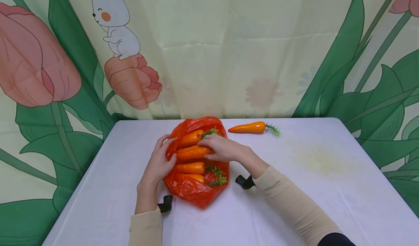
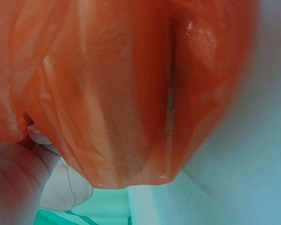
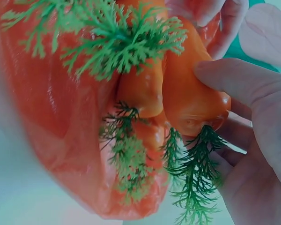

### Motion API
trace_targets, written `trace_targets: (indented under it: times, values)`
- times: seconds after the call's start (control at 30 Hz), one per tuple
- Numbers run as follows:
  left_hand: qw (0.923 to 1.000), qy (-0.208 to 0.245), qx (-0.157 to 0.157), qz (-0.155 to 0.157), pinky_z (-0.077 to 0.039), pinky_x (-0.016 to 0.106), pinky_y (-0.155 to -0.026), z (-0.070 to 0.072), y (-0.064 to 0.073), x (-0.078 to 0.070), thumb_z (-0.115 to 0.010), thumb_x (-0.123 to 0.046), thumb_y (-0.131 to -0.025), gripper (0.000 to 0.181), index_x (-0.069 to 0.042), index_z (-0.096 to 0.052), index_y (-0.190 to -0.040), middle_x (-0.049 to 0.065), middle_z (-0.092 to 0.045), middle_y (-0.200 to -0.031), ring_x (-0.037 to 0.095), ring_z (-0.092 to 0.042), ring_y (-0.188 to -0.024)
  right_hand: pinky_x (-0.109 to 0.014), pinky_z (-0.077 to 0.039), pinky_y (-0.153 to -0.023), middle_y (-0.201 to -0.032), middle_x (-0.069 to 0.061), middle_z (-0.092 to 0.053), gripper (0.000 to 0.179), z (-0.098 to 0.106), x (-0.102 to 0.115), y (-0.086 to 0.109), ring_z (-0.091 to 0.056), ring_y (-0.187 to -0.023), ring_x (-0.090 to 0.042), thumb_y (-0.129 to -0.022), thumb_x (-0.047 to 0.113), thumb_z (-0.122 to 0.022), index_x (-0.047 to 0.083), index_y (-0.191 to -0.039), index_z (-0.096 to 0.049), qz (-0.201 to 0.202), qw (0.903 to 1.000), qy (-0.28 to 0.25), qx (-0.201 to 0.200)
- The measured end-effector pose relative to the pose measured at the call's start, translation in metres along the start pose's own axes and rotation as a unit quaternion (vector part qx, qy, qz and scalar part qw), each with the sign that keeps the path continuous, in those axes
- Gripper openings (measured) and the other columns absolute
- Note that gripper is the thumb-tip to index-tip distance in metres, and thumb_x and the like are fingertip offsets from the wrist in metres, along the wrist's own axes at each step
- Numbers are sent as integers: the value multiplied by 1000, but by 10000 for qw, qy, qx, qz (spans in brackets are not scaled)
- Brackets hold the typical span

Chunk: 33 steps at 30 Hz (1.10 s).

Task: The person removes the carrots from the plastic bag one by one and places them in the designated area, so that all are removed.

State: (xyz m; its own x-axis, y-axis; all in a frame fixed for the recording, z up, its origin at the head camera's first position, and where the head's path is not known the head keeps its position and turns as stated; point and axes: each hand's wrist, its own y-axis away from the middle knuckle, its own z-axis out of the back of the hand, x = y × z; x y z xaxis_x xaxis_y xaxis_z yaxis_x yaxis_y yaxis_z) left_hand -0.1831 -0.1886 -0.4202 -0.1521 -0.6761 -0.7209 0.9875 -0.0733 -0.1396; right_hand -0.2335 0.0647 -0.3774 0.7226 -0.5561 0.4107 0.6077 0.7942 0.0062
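Note:
A red plastic bag (image 1: 199, 198) lies on the table with its mouth open, showing several orange carrots (image 1: 190, 168) with green leafy tops. At the bag's left edge my left hand (image 1: 158, 162) holds the plastic, its thumb near the carrot tips; in the left wrist view the bag (image 2: 98, 93) hides most of that hand. My right hand (image 1: 226, 147) reaches in from the right and grips the thick end of a carrot (image 3: 194, 93). The right wrist view shows the thumb on top of it, with fingers partly hidden behind and dark green leaves hanging below.
A single carrot (image 1: 248, 127) lies outside the bag, towards the table's back edge. The white tabletop (image 1: 294, 187) extends to the right and front. Behind it hangs a printed curtain (image 1: 203, 56). Black wrist mounts (image 1: 244, 182) show beside both forearms.

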Motion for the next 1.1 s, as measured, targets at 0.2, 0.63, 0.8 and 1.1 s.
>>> trace_targets:
  times: [0.2, 0.63, 0.8, 1.1]
  values:
    - [10000, -15, 16, -17, -39, 53, -109, 0, 1, 0, -63, -8, -94, 51, -9, -52, -144, 5, -29, -158, 33, -38, -139, -41, -43, -108, -136, -11, -56, 42, 2, -6, 9, -48, -127, -28, -95, 13, -70, 5, -136, -60, 2, 9999, -46, -129]
    - [10000, -35, 26, -34, -40, 53, -109, 1, 0, -1, -63, -9, -95, 51, -10, -52, -145, 5, -29, -158, 32, -38, -139, -45, -40, -109, -134, -8, -58, 41, 12, -22, 31, -49, -125, -28, -92, 8, -69, 8, -133, -62, 35, 9987, -98, -508]
    - [10000, -3, 12, -40, -40, 53, -108, 1, 0, 0, -63, -8, -95, 51, -10, -52, -144, 4, -29, -158, 32, -38, -139, -45, -39, -110, -132, -6, -58, 41, 16, -29, 40, -49, -123, -27, -92, 5, -67, 6, -132, -62, -4, 9979, -249, -604]
    - [10000, -22, 7, -57, -40, 53, -108, 1, 0, 0, -64, -7, -94, 51, -9, -52, -144, 5, -29, -158, 32, -38, -138, -43, -44, -103, -125, -4, -60, 38, 23, -48, 59, -50, -118, -25, -90, 5, -70, 7, -128, -64, -53, 9962, -374, -788]
